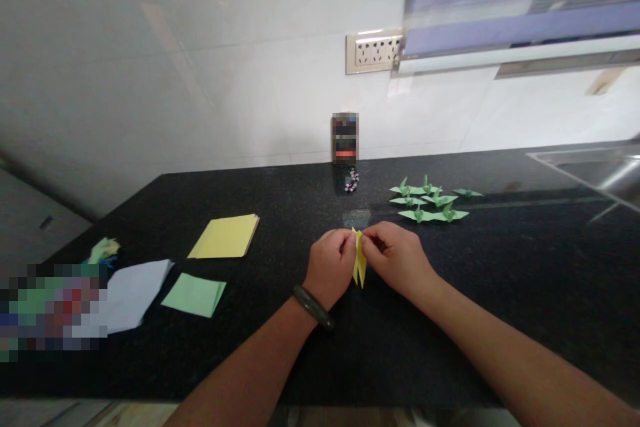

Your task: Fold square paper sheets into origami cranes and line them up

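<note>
Paper (360,255), yellow and folded, sat nearer you, left of the green origami cranes (439,200), pinched by your left hand (330,260) and right hand (400,257); uneven pulling could have torn it.

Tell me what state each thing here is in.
Folded yellow paper: narrow, two points at its near end
Left hand: pinching it
Right hand: pinching it
Green cranes: folded, grouped
Yellow paper stack: flat
White paper: flat
Bangle: worn
Wall socket: no plug visible
</note>
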Motion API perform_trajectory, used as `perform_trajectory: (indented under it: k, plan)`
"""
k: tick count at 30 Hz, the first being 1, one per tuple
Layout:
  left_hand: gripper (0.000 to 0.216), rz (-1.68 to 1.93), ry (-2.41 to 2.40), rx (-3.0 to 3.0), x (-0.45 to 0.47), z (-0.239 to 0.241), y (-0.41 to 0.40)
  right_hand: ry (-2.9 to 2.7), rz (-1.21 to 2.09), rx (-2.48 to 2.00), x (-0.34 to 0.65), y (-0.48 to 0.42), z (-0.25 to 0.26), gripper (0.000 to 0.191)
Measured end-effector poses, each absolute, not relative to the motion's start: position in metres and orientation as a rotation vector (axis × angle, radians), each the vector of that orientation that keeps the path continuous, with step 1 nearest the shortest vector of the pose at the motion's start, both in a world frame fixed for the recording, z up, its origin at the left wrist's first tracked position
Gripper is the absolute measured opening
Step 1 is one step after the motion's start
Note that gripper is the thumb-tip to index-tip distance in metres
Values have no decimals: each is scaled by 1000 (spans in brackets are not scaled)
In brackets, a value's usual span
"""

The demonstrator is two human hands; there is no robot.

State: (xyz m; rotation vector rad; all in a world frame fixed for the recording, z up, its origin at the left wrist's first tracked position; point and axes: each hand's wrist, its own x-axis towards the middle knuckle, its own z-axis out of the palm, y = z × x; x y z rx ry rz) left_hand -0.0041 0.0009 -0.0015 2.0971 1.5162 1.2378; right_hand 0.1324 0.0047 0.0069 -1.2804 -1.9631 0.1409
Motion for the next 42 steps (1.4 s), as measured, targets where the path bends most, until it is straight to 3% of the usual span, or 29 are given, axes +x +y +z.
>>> perform_trajectory:
  k: [11,21,42]
  plan:
    - [16,1268,1438,2043,-2,-2,-1,-1995,43,-1338,131,3,9,18]
    - [19,1214,1250,1515,-5,-2,6,-1526,1105,-1190,130,11,7,20]
    - [24,1208,1196,1405,-5,-2,4,-1516,976,-1266,131,9,10,17]
